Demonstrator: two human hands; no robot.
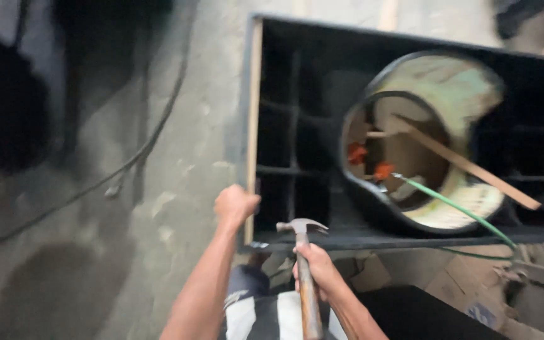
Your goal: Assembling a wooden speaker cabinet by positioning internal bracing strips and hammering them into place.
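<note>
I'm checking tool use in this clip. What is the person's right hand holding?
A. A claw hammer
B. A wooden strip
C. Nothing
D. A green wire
A: the right hand grips the handle of a claw hammer, its head up near the black box's front edge.

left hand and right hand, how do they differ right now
The left hand is closed on the pale wooden edge of the black box; the right hand is wrapped around a claw hammer. The left hand sits higher in the view, at the box's corner; the right hand is lower, below the box's near rim. Both are bare and closed in a grip.
</note>
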